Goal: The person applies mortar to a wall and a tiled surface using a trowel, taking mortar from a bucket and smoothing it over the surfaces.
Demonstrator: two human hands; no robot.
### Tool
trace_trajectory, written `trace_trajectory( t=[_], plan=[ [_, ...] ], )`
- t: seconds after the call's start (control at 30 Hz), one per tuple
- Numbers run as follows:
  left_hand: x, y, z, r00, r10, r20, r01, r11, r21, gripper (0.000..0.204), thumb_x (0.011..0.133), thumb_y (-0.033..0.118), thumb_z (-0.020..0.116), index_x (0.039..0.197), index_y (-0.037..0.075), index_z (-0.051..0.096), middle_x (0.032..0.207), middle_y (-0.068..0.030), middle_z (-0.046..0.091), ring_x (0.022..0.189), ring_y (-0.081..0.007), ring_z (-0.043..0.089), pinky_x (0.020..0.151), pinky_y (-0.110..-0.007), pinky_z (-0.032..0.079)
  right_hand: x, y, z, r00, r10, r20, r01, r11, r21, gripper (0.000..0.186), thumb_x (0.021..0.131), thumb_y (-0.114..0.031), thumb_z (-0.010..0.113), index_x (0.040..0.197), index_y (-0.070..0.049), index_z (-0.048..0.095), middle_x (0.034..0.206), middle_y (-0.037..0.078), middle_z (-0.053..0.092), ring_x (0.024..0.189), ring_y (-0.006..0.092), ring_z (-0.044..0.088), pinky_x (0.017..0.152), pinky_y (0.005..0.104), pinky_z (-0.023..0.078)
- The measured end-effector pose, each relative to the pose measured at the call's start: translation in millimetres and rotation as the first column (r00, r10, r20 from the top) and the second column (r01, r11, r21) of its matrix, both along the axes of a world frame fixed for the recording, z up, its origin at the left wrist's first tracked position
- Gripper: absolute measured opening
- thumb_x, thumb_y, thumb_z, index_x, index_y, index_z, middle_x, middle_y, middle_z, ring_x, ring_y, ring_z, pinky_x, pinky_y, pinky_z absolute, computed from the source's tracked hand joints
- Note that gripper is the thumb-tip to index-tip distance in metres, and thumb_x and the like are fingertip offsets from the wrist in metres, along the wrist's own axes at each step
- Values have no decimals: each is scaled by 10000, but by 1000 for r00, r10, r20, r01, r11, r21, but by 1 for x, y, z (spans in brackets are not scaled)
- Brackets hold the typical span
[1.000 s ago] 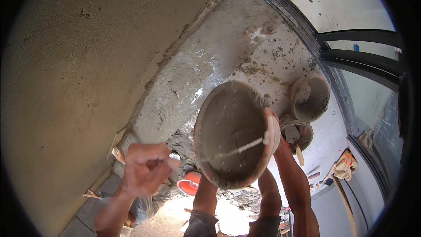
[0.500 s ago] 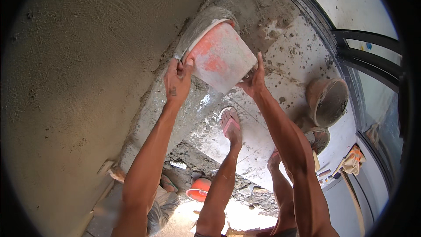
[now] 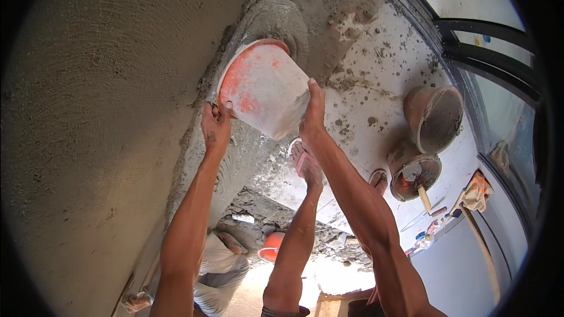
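Observation:
A red bucket [image 3: 267,91], coated in pale dried cement, is tipped over with its base turned up toward me and its mouth facing the floor along the wall. My left hand [image 3: 216,128] grips its rim on the left side, thumb on the outside. At the base's right edge, my right hand [image 3: 314,108] holds the bucket, thumb up along the side and the other fingers hidden. Wet grey mortar [image 3: 282,20] lies in a rounded heap just beyond the bucket, and more is spread along the foot of the wall.
Rough plastered wall [image 3: 106,82] rises on the left. At right stand a mortar-caked bucket [image 3: 440,120] and another bucket [image 3: 416,182] with a tool inside, near a black-framed glass door [image 3: 493,70]. A crouching person's trousers [image 3: 220,276] and a small red bucket [image 3: 271,246] are near the bottom.
The tipped bucket has come back toward me and left, uncovering more of the mortar heap beyond it. Both hands stay on it. The crouching person's hand has moved lower along the wall.

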State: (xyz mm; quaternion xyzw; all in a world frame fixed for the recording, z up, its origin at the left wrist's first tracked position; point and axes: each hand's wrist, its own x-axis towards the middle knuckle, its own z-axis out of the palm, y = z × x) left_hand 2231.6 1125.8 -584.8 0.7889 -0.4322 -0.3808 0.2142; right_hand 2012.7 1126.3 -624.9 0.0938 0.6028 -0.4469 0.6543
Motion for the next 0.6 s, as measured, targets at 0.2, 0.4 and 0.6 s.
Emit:
trace_trajectory(
  t=[0.2,0.4,0.6],
  plan=[
    [33,12,-16,999,12,-37,-9,995,95,422,964,289,722,851,61,385,807,27,323,748,-132,360,702,-261,384,27,27,4,988,37,-148,-15,989,148,819,952,-581,600,1455,1,320,1401,253,386,1363,357,375,1108,475,357],
    [44,27,-13,999,0,43,-4,996,91,409,963,271,717,876,53,383,815,24,312,739,-140,347,695,-249,337,47,47,11,972,96,-216,-53,979,194,852,923,-621,612,1438,5,350,1438,295,344,1369,398,356,1137,508,313],
    [76,54,-11,998,-37,52,20,959,283,258,1017,218,635,1029,36,453,885,13,366,817,-118,368,741,-264,353,62,59,11,963,146,-229,-106,978,178,893,893,-637,639,1422,28,362,1419,301,356,1375,430,328,1141,527,277]
  ],
)
